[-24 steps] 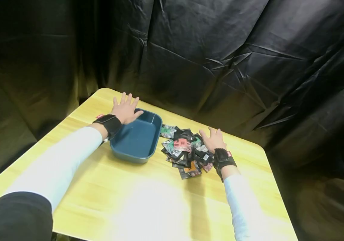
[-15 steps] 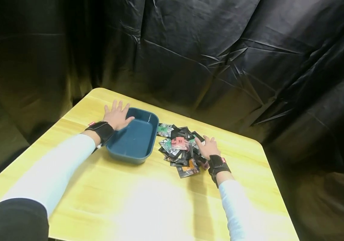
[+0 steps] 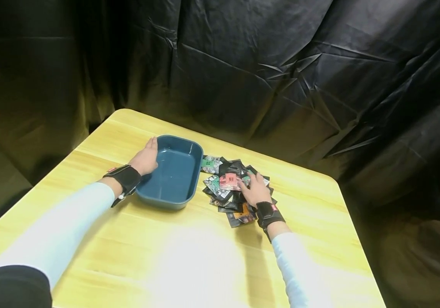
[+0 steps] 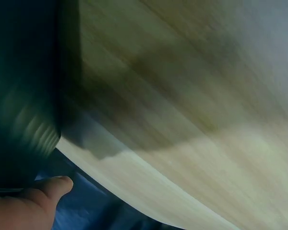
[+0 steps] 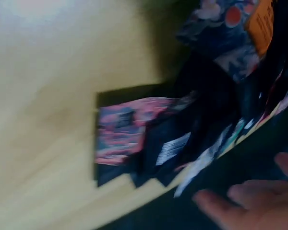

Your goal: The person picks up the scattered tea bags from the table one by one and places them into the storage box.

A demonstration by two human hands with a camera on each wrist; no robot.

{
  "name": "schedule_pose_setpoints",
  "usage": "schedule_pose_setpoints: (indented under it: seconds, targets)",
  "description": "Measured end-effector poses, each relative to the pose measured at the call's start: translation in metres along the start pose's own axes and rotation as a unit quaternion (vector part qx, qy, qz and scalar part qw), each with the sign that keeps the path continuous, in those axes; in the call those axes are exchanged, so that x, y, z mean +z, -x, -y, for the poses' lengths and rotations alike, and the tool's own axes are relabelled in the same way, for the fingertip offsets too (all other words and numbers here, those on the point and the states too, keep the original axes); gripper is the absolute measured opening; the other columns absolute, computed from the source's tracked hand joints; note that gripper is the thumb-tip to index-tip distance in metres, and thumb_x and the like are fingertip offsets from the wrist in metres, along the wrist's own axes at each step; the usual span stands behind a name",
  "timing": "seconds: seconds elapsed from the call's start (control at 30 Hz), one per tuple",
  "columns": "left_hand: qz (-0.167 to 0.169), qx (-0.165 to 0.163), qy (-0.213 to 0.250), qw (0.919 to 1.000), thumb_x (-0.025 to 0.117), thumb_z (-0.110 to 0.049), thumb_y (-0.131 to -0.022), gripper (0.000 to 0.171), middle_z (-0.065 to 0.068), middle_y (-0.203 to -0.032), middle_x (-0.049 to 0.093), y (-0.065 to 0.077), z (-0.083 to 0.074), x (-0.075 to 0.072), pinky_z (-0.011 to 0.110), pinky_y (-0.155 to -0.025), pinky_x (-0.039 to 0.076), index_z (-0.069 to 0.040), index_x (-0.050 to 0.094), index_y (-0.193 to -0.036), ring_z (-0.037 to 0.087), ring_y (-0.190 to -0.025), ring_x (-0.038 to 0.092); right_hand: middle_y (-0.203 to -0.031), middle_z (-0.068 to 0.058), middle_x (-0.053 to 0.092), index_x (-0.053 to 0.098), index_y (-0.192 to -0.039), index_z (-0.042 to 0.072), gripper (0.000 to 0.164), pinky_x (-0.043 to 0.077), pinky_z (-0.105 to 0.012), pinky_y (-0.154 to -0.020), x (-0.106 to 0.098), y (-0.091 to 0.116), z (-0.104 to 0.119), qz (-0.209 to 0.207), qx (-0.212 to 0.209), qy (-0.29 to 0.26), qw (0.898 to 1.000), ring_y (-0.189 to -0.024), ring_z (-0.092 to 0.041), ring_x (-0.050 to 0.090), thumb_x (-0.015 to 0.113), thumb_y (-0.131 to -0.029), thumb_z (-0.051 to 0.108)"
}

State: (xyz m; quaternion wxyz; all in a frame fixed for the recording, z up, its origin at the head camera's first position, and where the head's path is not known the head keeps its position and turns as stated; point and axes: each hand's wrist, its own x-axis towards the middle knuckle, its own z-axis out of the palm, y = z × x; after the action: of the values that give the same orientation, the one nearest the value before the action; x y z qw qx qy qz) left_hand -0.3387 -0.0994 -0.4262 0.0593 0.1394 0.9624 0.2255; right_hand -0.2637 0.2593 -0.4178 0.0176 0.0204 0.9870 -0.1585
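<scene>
A dark blue rectangular basin [image 3: 171, 179] stands left of the middle of the table in the head view, with nothing in it. At its left rim is my left hand [image 3: 145, 161], its fingers straight and close together along the side wall. Whether the thumb hooks over the rim is hard to tell. Just right of the basin lies a heap of small black packets [image 3: 216, 184] with green, pink and orange labels. My right hand [image 3: 256, 191] is over the right side of this heap, fingers loosely spread. In the right wrist view its fingers [image 5: 216, 206] show beside the packets, gripping none.
The wooden table [image 3: 135, 256] has a rounded far edge close behind the basin and heap. A black curtain [image 3: 235, 64] hangs behind it. Bright glare covers the table's near middle.
My left hand has come down from above the basin's far left corner to its left side, its spread fingers closing together. My right hand has moved left onto the heap.
</scene>
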Motion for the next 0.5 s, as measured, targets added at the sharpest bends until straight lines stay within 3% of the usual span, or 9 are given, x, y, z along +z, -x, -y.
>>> schedule_pose_setpoints:
  seconds: [0.1, 0.2, 0.3, 0.4, 0.5]
  targets:
    - [-0.006, -0.008, -0.001, 0.9999, 0.050, 0.001, -0.084, 0.082, 0.037, -0.150, 0.001, 0.005, 0.003, -0.002, 0.048, -0.092, 0.044, 0.019, -0.005, -0.141, 0.046, -0.116, 0.046, -0.154, -0.021, 0.021, 0.036, -0.145, 0.015, 0.063, 0.030, -0.056, -0.107, 0.007, -0.006, 0.014, 0.013, -0.077, 0.043, 0.996, -0.140, -0.037, 0.023, 0.059, -0.087, 0.028]
    - [-0.010, -0.015, 0.000, 0.9998, 0.048, -0.001, -0.084, 0.079, 0.037, -0.149, 0.003, 0.010, 0.005, -0.003, 0.050, -0.103, 0.036, 0.019, -0.004, -0.141, 0.046, -0.128, 0.036, -0.156, -0.017, 0.017, 0.032, -0.147, 0.022, 0.073, 0.027, -0.059, -0.108, 0.013, -0.011, 0.025, 0.055, -0.116, 0.078, 0.989, -0.143, -0.034, 0.018, 0.065, -0.082, 0.018]
    - [-0.008, -0.015, 0.005, 0.9998, 0.045, -0.004, -0.085, 0.078, 0.037, -0.149, 0.003, 0.014, 0.005, -0.005, 0.051, -0.110, 0.025, 0.020, -0.003, -0.141, 0.047, -0.136, 0.021, -0.156, -0.016, 0.017, 0.029, -0.148, 0.026, 0.079, 0.028, -0.060, -0.107, 0.017, -0.015, 0.030, 0.082, -0.110, 0.091, 0.986, -0.143, -0.032, 0.018, 0.066, -0.080, 0.014]
    - [-0.002, -0.004, -0.002, 1.0000, 0.045, -0.007, -0.085, 0.077, 0.037, -0.150, 0.005, 0.014, 0.002, -0.008, 0.050, -0.113, 0.019, 0.020, -0.001, -0.141, 0.046, -0.138, 0.014, -0.153, -0.018, 0.025, 0.032, -0.147, 0.024, 0.075, 0.040, -0.054, -0.098, 0.020, -0.016, 0.029, 0.079, -0.104, 0.091, 0.987, -0.134, -0.036, 0.035, 0.064, -0.080, 0.008]
    - [0.000, 0.009, -0.012, 0.9999, 0.046, -0.006, -0.085, 0.076, 0.036, -0.150, 0.006, 0.012, 0.000, -0.009, 0.049, -0.114, 0.017, 0.020, 0.001, -0.141, 0.045, -0.140, 0.011, -0.148, -0.019, 0.035, 0.035, -0.145, 0.021, 0.069, 0.045, -0.050, -0.093, 0.023, -0.015, 0.023, 0.062, -0.109, 0.103, 0.987, -0.124, -0.041, 0.046, 0.060, -0.083, 0.006]
